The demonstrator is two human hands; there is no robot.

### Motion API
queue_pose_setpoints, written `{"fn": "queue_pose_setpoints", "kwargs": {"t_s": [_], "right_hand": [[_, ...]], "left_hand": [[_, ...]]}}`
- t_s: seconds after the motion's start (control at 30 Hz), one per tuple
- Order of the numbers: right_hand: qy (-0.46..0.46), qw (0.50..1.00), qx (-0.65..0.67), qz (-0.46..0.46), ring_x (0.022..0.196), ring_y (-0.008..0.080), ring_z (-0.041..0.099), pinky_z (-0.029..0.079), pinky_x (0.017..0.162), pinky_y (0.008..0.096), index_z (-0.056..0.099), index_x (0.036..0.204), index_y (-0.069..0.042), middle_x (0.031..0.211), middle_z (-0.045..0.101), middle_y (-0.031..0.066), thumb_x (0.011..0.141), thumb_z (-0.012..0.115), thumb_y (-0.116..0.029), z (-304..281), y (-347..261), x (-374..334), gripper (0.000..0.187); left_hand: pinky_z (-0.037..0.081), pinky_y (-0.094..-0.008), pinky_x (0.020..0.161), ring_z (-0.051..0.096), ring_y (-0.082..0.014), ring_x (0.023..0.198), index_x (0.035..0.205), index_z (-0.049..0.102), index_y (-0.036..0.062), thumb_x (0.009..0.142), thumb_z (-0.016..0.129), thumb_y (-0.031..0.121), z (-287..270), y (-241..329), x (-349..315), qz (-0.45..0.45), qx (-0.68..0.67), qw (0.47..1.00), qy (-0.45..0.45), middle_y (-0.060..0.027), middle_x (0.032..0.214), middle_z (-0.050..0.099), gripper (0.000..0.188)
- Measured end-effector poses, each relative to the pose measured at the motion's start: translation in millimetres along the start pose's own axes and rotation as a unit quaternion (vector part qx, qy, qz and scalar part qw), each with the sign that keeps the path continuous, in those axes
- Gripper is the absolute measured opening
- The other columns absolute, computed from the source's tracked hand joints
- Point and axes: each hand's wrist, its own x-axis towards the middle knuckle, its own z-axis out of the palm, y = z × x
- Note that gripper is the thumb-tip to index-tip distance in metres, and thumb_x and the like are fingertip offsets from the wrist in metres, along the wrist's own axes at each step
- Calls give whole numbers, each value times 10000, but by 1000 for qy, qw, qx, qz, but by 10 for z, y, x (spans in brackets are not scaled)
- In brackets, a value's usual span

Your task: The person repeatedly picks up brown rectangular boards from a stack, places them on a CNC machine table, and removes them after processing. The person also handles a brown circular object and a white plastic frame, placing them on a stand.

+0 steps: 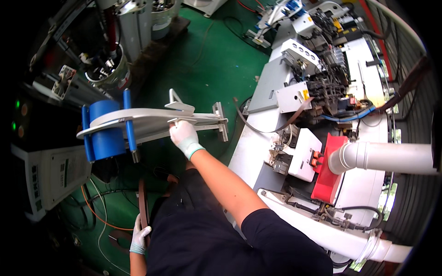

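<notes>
My left hand (139, 238), in a white glove, hangs low beside my thigh with its fingers around a brown strip (142, 202). The strip rises upright along my leg, and its lower part is partly hidden. My right hand (185, 137), gloved too, reaches forward and is closed on the white frame of a reel stand (159, 115). At the stand's left end is a blue drum (107, 130) between blue posts. A metal cross foot (220, 121) forms its right end.
A white bench with machines (299, 152) runs along the right, with another brown strip (258, 130) curving into it. Thick white ducts (391, 157) join a red hood (330, 177). At left stand a cabinet (55, 179) and buckets (113, 69). Hoses (103, 221) cross the green floor.
</notes>
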Motion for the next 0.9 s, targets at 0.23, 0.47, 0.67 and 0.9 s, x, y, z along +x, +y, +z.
{"fn": "queue_pose_setpoints", "kwargs": {"t_s": [0.23,0.47,0.67,0.9], "right_hand": [[-17,999,-7,27,966,463,656,530,867,538,716,1000,-37,1000,700,258,968,548,-331,59,186,-380,340],[-32,996,-77,37,971,419,686,550,864,514,734,1058,-87,1037,721,222,1008,518,-375,80,284,-552,364],[-94,975,-183,89,1006,402,699,556,868,515,735,1086,-96,1080,730,197,1028,491,-413,-103,134,-489,404],[-117,975,-182,51,988,398,700,559,860,509,749,1072,-113,1050,733,197,1023,507,-391,-254,105,-192,372]], "left_hand": [[364,-360,1146,475,-271,1364,1574,302,-10,737,794,240,-191,124,420,-37,49,993,-99,-146,1487,485,1002],[393,-362,1112,494,-282,1338,1570,317,-3,716,842,242,-302,63,631,-30,140,984,-109,-171,1453,507,1031],[378,-393,1152,471,-324,1385,1571,320,-14,703,856,228,-303,130,715,-30,212,972,-102,-205,1504,473,1049],[348,-381,1168,444,-308,1406,1571,306,-29,754,811,211,-209,193,968,-53,160,981,-95,-182,1526,457,990]]}}
